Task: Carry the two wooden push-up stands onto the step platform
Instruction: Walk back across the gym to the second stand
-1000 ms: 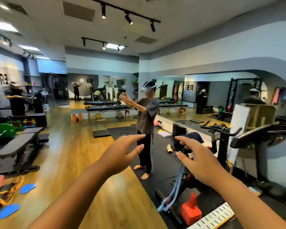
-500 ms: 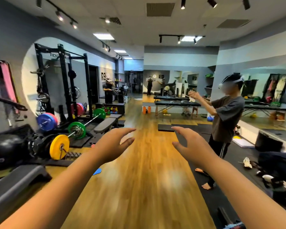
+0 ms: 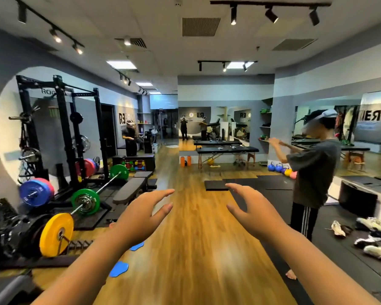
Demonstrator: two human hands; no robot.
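Note:
My left hand (image 3: 141, 214) and my right hand (image 3: 254, 211) are stretched out in front of me at chest height over a wooden floor, palms facing each other, fingers spread and curled. Neither holds anything. No wooden push-up stands can be made out in the head view. A flat black pad (image 3: 216, 185) lies on the floor straight ahead beyond my hands; I cannot tell whether it is the step platform.
A person (image 3: 312, 172) stands barefoot on black mats at the right. A barbell with a yellow plate (image 3: 56, 234), a bench (image 3: 130, 190) and a squat rack (image 3: 64, 133) line the left. Blue floor markers (image 3: 118, 269) lie near my left arm. Shoes (image 3: 339, 231) litter the right mat.
My view has swung left, from the exercise bike and treadmill to the wooden aisle and weight rack. Both hands stayed raised and empty in front of me.

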